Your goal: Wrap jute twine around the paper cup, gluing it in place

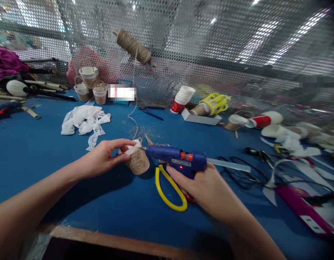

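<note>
My left hand (108, 156) grips the white rim of a small paper cup (138, 161) wrapped in brown twine, fingers over the edge and thumb on the side. My right hand (200, 182) is closed round the handle of a blue hot glue gun (173, 157), whose nozzle points left at the cup's rim. A clear glue stick (229, 165) sticks out of the gun's back, and a small red light glows on its side. Beneath the gun lie scissors with yellow handles (170, 196), partly hidden. Twine (134, 119) runs from the cup up to a hanging spool (134, 47).
White lace (84, 119) lies in a heap at left, near several small twine baskets (89, 76). Blue pliers (153, 112), stacked paper cups (181, 99) and a white box (200, 118) stand at the back. Black cables (241, 177) and a purple power strip (299, 206) are on the right.
</note>
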Motion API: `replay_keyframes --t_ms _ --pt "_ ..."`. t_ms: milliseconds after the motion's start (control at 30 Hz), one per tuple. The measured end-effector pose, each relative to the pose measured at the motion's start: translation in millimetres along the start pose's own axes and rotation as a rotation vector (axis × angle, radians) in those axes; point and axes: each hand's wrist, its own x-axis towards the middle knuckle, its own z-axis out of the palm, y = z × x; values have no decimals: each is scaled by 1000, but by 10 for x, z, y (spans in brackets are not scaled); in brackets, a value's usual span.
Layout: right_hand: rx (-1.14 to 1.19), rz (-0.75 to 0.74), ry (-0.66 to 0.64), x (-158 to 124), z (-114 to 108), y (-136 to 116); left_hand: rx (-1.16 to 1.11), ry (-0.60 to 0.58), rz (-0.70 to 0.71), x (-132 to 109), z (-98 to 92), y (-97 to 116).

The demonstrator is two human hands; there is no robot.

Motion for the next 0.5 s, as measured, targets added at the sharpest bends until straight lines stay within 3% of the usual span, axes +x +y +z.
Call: replay_keyframes --t_ms 200,500 --pt "25 96 -29 0 -10 -28 -8 -23 11 -3 -5 -14" --pt "-6 35 2 -23 41 -10 -5 -34 -21 4 -11 -6"
